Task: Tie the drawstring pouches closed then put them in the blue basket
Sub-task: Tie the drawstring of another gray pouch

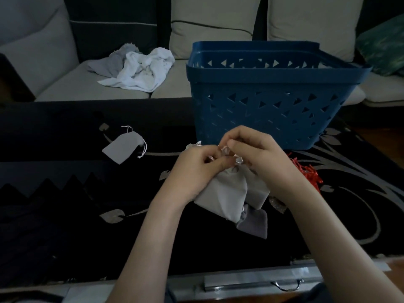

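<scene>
The grey pouch (pixel 225 191) points neck-away from me; my left hand (pixel 196 169) and right hand (pixel 258 154) pinch its drawstring (pixel 226 150); the blue basket (pixel 273 72) stands beyond, nearer the right.

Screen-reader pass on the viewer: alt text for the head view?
Left hand and right hand pinch the drawstring at the neck of a grey pouch, above other pouches on a dark rug. A blue basket stands just behind; one more pouch lies to the left, a sofa with crumpled cloths beyond.

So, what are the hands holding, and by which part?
The left hand and right hand pinch the light grey pouch by the drawstrings at its gathered neck.
</scene>
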Demonstrator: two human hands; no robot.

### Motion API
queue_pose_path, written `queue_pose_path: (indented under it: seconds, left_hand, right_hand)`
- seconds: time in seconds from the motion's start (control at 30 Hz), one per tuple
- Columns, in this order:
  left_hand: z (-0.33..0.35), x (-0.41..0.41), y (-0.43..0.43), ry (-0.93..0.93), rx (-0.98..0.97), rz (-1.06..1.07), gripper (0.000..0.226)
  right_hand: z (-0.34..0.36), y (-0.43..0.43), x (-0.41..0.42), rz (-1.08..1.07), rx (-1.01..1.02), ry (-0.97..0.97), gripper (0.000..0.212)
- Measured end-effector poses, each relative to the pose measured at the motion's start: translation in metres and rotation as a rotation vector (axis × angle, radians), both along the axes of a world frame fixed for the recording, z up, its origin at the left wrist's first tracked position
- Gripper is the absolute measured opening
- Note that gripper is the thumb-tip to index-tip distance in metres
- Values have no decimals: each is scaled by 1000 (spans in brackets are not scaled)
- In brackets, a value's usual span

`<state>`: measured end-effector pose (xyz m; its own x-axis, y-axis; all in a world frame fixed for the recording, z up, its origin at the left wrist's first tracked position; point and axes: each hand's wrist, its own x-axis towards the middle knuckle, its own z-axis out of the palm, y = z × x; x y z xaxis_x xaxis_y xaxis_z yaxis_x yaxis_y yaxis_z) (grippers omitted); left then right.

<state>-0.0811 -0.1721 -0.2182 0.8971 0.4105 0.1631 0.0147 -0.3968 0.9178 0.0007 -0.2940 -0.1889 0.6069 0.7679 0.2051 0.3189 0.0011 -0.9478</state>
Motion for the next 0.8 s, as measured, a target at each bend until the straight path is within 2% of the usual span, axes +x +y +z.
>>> queue_pose_path:
  seconds: [0.13, 0.2, 0.33, 0.5, 0.57, 0.67, 0.8]
  left_hand:
    - [2, 0, -5, 37, 208, 52, 19]
    - [-1, 2, -4, 56, 240, 83, 19]
    - [-2, 4, -6, -47, 275, 232, 18]
    - [-4, 2, -16, -165, 702, 351, 28]
    - [-10, 4, -16, -211, 781, 391, 30]
    - [-16, 6, -18, -235, 780, 398, 32]
    - [-17, 9, -24, -274, 670, 245, 37]
  right_hand:
    - [-4, 3, 4, -128, -242, -259, 5]
    - [-8, 6, 6, -185, -282, -282, 7]
    - [-9, 7, 8, -259, -145, -133, 10]
    - [-1, 7, -1, -179, 40, 20, 14]
    - [-2, 8, -3, -162, 55, 24, 13]
    - [-5, 9, -3, -119, 76, 51, 13]
    - [-9, 9, 1, -75, 96, 58, 13]
